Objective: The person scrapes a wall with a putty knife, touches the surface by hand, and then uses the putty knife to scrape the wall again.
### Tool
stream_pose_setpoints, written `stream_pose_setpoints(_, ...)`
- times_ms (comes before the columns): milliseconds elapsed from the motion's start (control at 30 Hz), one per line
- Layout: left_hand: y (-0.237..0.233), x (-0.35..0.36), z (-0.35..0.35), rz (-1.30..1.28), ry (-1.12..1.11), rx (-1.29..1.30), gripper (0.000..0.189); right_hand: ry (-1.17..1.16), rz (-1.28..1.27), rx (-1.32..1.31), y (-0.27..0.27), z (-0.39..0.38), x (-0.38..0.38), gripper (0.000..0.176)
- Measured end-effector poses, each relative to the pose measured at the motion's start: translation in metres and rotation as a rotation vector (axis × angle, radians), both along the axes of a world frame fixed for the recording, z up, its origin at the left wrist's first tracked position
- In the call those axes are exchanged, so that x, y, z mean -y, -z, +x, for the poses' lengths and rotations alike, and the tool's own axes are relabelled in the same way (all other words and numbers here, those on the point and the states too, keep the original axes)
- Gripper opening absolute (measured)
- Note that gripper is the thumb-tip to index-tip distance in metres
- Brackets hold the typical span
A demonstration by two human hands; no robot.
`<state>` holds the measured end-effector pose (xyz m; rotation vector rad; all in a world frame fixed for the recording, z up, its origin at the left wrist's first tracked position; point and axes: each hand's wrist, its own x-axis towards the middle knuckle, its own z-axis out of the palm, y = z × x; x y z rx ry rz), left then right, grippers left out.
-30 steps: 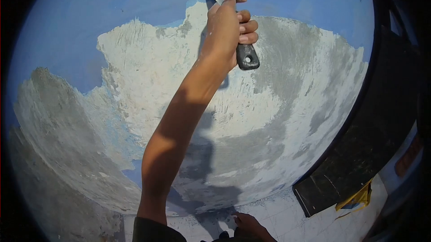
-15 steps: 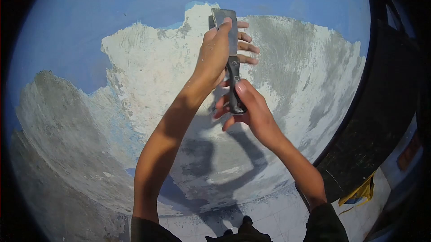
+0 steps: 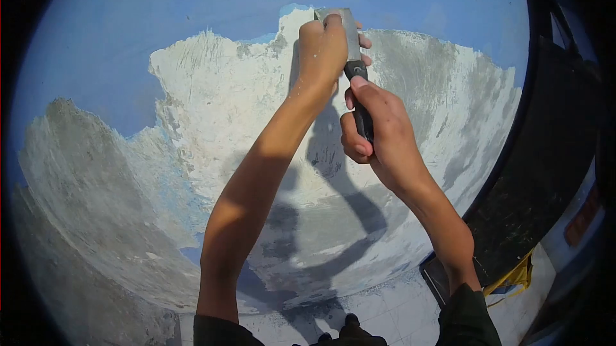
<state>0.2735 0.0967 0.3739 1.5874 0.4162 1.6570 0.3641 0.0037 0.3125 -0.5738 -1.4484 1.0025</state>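
Note:
A cleaver-like blade with a black riveted handle points upward in front of a wall. My left hand is closed on the blade, its thumb on the near face and its fingertips showing past the right edge. Around the handle, my right hand is closed, thumb laid along it. The blade's top reaches the border between blue paint and the scraped white and grey surface. Whether the blade touches the wall cannot be made out.
A dark panel stands along the right side. Near its foot lies a yellow item on the pale tiled floor. The person's dark shoes show at the bottom, and shadows of the arms fall on the wall.
Both hands and the blade have moved to the right and slightly up. My right hand's fingers have wrapped round the handle, where before they were looser. My left fingers have curled in more.

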Motion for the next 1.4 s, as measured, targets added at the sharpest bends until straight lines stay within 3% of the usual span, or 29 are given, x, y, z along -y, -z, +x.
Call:
stream_pose_setpoints(200,0.026,-0.004,0.003,-0.032,-0.050,0.059,0.051,0.033,-0.006,0.094,0.032,0.000,-0.007,0.038)
stream_pose_setpoints(300,0.000,-0.015,0.004,0.058,-0.068,0.070,0.051,0.026,0.070,0.030,0.012,-0.001,-0.024,0.036)
stream_pose_setpoints(400,-0.020,-0.015,0.003,0.057,-0.043,0.077,0.050,-0.122,-0.042,-0.076,-0.015,0.001,-0.015,0.036)
stream_pose_setpoints(533,0.014,-0.002,0.003,-0.047,-0.002,0.026,0.050,-0.105,-0.148,-0.069,0.009,0.001,0.007,0.033)
stream_pose_setpoints(667,-0.010,-0.005,0.002,-0.083,0.039,0.030,0.048,-0.061,-0.038,-0.097,-0.003,-0.004,0.002,0.033)
stream_pose_setpoints(800,0.011,-0.004,0.010,-0.050,-0.044,0.007,0.048,-0.050,-0.097,-0.108,0.016,-0.001,0.004,0.034)
stream_pose_setpoints(833,0.023,-0.002,0.017,-0.043,-0.034,0.110,0.049,-0.076,-0.139,-0.093,0.025,0.004,0.006,0.034)
stream_pose_setpoints(1000,-0.007,-0.004,0.012,-0.028,-0.065,0.035,0.053,-0.087,-0.043,-0.042,0.001,0.006,-0.007,0.036)
stream_pose_setpoints(1167,0.016,0.001,0.013,-0.091,-0.051,0.012,0.053,-0.124,-0.143,-0.035,0.023,0.013,0.001,0.036)
stream_pose_setpoints(1267,0.002,-0.001,0.017,-0.036,-0.079,0.087,0.053,-0.092,-0.023,-0.021,0.007,0.007,-0.017,0.036)
stream_pose_setpoints(1400,0.007,-0.005,0.014,-0.112,-0.062,0.053,0.052,-0.094,-0.105,-0.033,0.006,0.010,-0.008,0.037)
